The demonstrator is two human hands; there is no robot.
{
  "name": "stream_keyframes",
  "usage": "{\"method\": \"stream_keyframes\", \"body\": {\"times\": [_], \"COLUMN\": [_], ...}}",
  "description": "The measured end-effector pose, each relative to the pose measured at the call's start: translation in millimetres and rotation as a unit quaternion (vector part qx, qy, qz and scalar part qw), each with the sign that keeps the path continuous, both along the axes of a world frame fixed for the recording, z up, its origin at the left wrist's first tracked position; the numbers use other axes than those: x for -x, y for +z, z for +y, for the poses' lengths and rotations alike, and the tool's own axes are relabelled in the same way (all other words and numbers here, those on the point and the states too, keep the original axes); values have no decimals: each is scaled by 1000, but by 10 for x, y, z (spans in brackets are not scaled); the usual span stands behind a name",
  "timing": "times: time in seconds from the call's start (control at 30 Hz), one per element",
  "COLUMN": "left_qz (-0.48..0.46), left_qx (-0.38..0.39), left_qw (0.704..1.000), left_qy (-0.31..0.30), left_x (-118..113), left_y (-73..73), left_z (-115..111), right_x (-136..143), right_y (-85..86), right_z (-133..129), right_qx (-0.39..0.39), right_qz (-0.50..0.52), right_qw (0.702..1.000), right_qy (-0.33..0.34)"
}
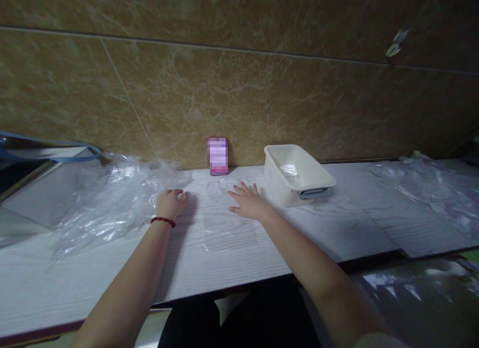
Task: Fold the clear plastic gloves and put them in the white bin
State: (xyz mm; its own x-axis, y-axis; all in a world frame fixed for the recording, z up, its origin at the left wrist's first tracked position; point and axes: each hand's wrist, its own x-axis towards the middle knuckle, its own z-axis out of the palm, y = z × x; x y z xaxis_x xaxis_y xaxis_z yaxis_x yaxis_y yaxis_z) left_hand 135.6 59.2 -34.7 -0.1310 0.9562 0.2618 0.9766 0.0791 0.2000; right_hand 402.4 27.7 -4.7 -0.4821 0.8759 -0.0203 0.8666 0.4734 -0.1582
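Note:
A clear flat plastic bag [228, 233] lies on the white wood-grain table [202, 273] in front of me. My right hand [247, 200] rests over its right side, palm down with the fingers spread. To the left, my left hand [171, 203], with a red braided bracelet at the wrist, is at the edge of a heap of crumpled clear plastic [108, 203]. Its fingers are curled, and what they hold, if anything, is hidden. Just right of my right hand stands a white bin [279, 180] with a small piece of clear plastic [290, 172] inside.
A phone [218, 157] leans upright against the brown marbled wall [209, 103]. An open box [37, 198] with a blue strap stands at the far left. More clear plastic [430, 188] lies at the right, and another plastic-covered thing [422, 298] is below the table edge.

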Motion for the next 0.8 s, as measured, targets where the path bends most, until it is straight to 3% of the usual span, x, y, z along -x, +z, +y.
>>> {"method": "stream_keyframes", "body": {"times": [0.1, 0.23, 0.5, 0.63, 0.8], "left_qz": [-16, -17, -33, -5, 18], "left_qx": [22, 34, 33, -7, 8], "left_qw": [1000, 999, 999, 1000, 1000], "left_qy": [1, -6, -15, 14, -8], "left_x": [-63, -118, -163, -172, -155], "left_y": [-14, -51, -78, -64, -41], "left_z": [-28, -20, 2, -5, 29], "right_x": [245, 451, 417, 423, 424], "right_y": [5, -98, -229, -242, -221], "right_z": [-54, -191, -250, -265, -292], "right_qx": [16, -34, -43, -28, -30], "right_qz": [6, 43, 50, 46, 40], "right_qw": [999, 994, 990, 990, 991], "right_qy": [33, 92, 128, 128, 126]}}
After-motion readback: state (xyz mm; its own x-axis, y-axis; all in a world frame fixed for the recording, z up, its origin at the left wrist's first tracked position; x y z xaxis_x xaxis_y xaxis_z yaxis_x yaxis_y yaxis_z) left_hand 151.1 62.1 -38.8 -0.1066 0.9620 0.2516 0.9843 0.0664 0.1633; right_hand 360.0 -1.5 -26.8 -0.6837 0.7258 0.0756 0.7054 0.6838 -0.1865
